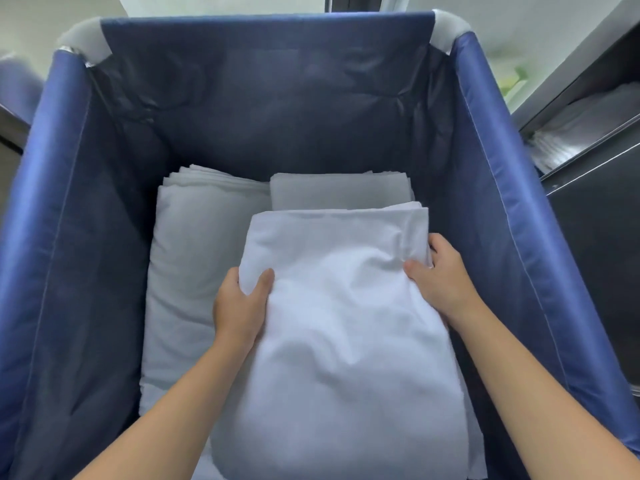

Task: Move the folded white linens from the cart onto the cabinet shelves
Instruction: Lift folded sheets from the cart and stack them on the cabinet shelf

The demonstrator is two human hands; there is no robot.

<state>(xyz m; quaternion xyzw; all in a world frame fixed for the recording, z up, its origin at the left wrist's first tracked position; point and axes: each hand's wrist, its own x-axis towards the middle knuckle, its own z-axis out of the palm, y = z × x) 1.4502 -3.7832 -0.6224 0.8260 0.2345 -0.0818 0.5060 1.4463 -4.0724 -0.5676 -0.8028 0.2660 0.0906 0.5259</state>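
Observation:
I look down into a blue fabric cart [491,188]. A folded white linen [339,327] is raised above the others near me. My left hand [239,306] grips its left edge, thumb on top. My right hand [440,275] grips its right edge, thumb on top and fingers underneath. Below lie another folded linen stack [187,265] on the left and a third folded linen [332,192] at the back. The cabinet shelf [588,133] at the right holds white linens [581,123].
The cart's tall blue walls surround the linens on all sides, with grey padded corners [83,39] at the far end. The dark metal cabinet front [602,244] stands close beside the cart's right wall. A pale floor shows beyond the cart.

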